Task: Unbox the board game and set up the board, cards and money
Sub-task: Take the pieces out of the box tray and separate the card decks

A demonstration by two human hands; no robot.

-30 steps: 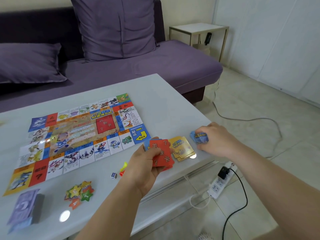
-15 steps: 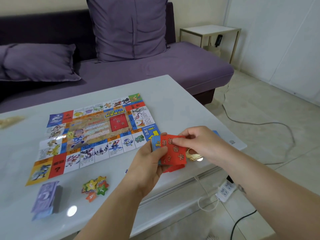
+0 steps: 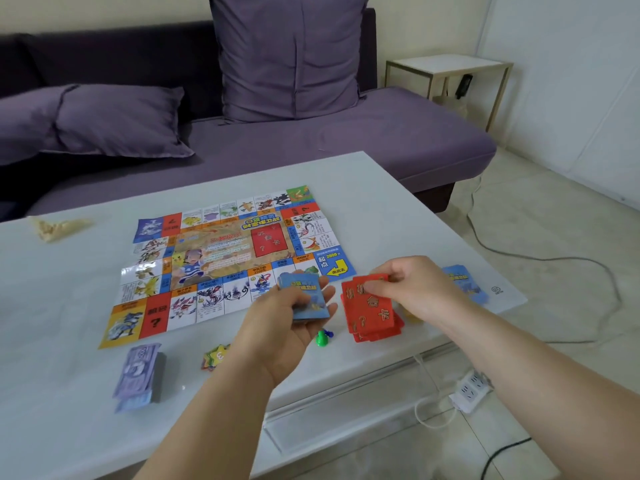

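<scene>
Well left of both hands, the money stack [image 3: 138, 374] lies on the counter [image 3: 381, 202] near its front edge. Star tokens [image 3: 214, 356] sit just right of it, and the board [image 3: 225, 261] is spread flat beyond them, seemingly already set. The left hand [image 3: 284, 330] cradles a blue deck [image 3: 306, 299], thumb over its face and fingers [image 3: 329, 292] curled round its far edge, probably to keep it squared. A green pawn [image 3: 322, 337] stands just under those fingertips. The right hand [image 3: 412, 289] pinches the top of the red cards [image 3: 372, 315], likely sorting by colour; the pile rests on the counter. Past the right knuckles lies another blue pile [image 3: 464, 282].
</scene>
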